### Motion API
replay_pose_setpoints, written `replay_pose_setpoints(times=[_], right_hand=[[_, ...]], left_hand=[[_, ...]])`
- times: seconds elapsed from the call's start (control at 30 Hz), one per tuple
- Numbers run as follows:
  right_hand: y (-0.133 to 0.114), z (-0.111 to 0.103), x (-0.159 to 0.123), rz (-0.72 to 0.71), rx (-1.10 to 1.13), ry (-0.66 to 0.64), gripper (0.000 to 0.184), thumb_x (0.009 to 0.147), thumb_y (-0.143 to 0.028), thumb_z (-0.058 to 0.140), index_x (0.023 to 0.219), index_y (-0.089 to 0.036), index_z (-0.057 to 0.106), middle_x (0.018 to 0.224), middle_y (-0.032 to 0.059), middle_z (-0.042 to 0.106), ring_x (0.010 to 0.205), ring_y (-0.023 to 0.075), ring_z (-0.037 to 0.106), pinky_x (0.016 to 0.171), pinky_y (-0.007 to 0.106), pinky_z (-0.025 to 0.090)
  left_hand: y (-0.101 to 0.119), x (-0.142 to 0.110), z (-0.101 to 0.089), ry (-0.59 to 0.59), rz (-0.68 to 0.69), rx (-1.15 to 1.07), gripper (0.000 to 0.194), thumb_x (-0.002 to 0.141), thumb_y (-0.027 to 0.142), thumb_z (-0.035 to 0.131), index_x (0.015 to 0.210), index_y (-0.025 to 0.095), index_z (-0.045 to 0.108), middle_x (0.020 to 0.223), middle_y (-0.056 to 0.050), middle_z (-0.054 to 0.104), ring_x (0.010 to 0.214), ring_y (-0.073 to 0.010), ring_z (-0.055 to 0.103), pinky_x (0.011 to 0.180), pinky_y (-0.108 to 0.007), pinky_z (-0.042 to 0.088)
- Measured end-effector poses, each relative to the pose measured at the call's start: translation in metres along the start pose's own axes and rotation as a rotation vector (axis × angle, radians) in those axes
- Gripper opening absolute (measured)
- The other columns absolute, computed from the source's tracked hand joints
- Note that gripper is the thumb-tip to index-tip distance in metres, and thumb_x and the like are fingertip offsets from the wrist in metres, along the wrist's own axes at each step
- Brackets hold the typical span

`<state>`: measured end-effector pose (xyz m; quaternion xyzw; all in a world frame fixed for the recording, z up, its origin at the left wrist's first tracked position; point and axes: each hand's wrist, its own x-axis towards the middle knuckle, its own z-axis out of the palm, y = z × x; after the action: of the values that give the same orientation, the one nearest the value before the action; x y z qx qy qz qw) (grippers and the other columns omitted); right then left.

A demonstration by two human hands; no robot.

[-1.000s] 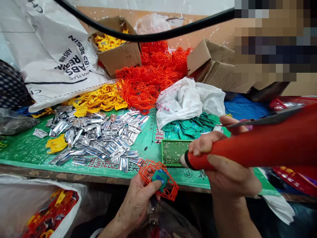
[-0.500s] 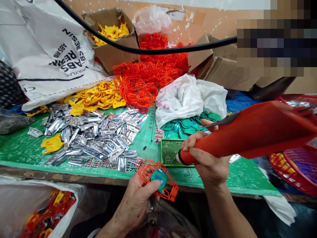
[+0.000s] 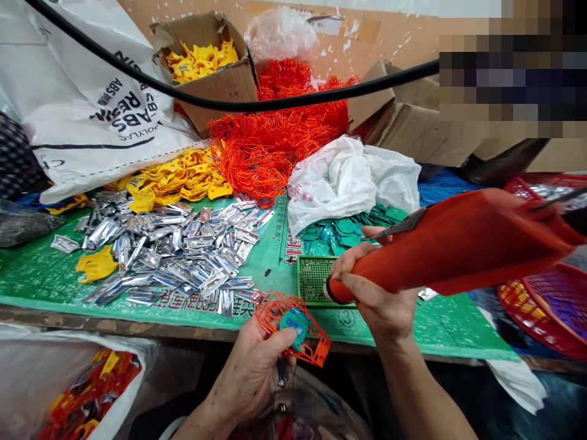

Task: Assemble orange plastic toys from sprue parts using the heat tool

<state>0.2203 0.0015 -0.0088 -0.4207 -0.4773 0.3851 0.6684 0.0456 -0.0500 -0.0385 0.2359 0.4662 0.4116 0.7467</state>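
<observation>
In the head view, my left hand [image 3: 257, 351] grips an orange-red plastic frame [image 3: 318, 349] near the table's front edge. My left thumb presses a green plastic plate [image 3: 293, 319] flat against that frame. My right hand [image 3: 387, 308] is wrapped round a red electric screwdriver [image 3: 458, 244], held nearly level. Its dark-collared nose points left over a small green tray [image 3: 299, 282] of tiny metal pieces; I cannot make out the bit. Green plates [image 3: 337, 235] are heaped just behind the tray.
Silver metal plates [image 3: 183, 250] spread across the left of the table, with yellow parts [image 3: 178, 177] and orange-red frames [image 3: 257, 159] behind. A black cable [image 3: 257, 105] hangs across the top. A white plastic bag [image 3: 348, 177] lies mid-table; red baskets [image 3: 545, 311] stand right.
The screwdriver's nose has shifted slightly left over the tray, and its body has turned a little. The hanging cable has swung left and lower. My left hand keeps its grip, barely moving.
</observation>
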Motion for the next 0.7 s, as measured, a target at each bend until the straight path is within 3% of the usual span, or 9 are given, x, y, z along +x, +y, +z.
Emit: replay_pose_setpoints(times=[0.3, 0.47, 0.7], right_hand=[[-0.003, 0.003, 0.003, 0.003, 0.002, 0.001, 0.021, 0.07, -0.015, 0.072, 0.087, -0.024, 0.063, 0.069, -0.0041, 0.061, 0.062, 0.0165, 0.059, 0.064, 0.038, 0.052], [-0.028, 0.004, 0.008, -0.028, 0.19, 0.044, 0.045, 0.07, -0.013, 0.071, 0.112, -0.029, 0.062, 0.068, -0.005, 0.063, 0.06, 0.0161, 0.057, 0.063, 0.036, 0.051], [-0.061, 0.008, -0.01, 0.05, 0.38, -0.128, 0.054, 0.076, -0.026, 0.078, 0.125, -0.033, 0.055, 0.072, -0.0036, 0.061, 0.063, 0.0155, 0.056, 0.066, 0.035, 0.054]], left_hand=[[-0.001, -0.001, -0.002, 0.015, 0.04, 0.009, 0.028, 0.072, 0.029, 0.079, 0.094, 0.016, 0.067, 0.081, -0.002, 0.067, 0.064, -0.0136, 0.058, 0.049, -0.021, 0.049], [0.0, 0.0, 0.0, 0.025, 0.03, -0.053, 0.033, 0.07, 0.029, 0.081, 0.096, 0.017, 0.066, 0.076, 0.0, 0.066, 0.059, -0.0117, 0.057, 0.045, -0.019, 0.047], [-0.001, 0.003, -0.001, 0.007, 0.05, -0.069, 0.034, 0.073, 0.029, 0.079, 0.101, 0.016, 0.064, 0.079, -0.002, 0.068, 0.062, -0.0125, 0.061, 0.044, -0.018, 0.047]])
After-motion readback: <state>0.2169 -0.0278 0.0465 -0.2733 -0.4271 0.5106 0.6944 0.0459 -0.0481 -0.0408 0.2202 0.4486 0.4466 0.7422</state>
